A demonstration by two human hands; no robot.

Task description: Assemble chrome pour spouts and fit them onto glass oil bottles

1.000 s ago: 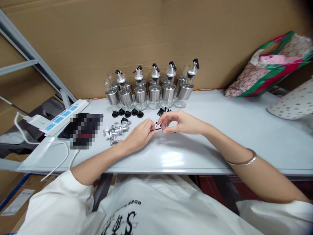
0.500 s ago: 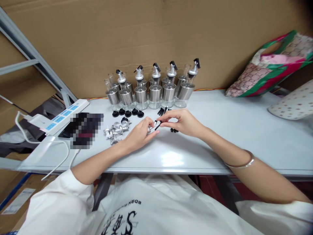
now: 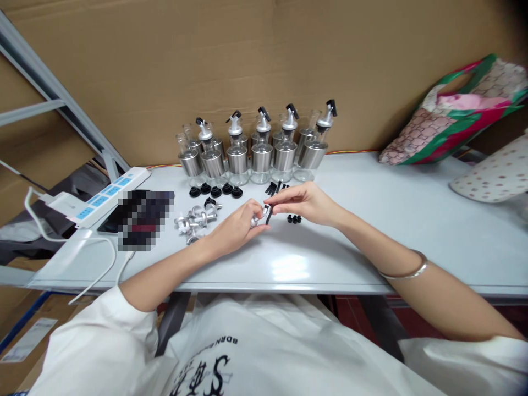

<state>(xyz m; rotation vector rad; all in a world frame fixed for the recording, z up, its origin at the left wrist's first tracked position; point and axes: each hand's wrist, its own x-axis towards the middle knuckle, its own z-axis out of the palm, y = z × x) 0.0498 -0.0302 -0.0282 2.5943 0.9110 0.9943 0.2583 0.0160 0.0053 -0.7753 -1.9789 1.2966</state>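
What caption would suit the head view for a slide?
Left hand holds a silver spout, right hand pinches a black part against it, bottles lined behind.

The left hand (image 3: 236, 226) pinches a silver spout (image 3: 256, 219), and the right hand (image 3: 308, 202) presses a black clip (image 3: 269, 214) against it. Small black plugs (image 3: 293, 219) lie just right of the grip, loose spouts (image 3: 196, 220) lie to its left, and bottles (image 3: 256, 155) stand beyond it.

A row of glass-and-steel oil bottles (image 3: 261, 157) stands at the back of the grey table (image 3: 371, 236), against brown cardboard (image 3: 165, 66). Black round caps (image 3: 215, 191) lie just before them, with loose metal spouts (image 3: 193, 220) nearby. A white power strip (image 3: 108, 195) lies far left and a patterned bag (image 3: 457, 110) far right
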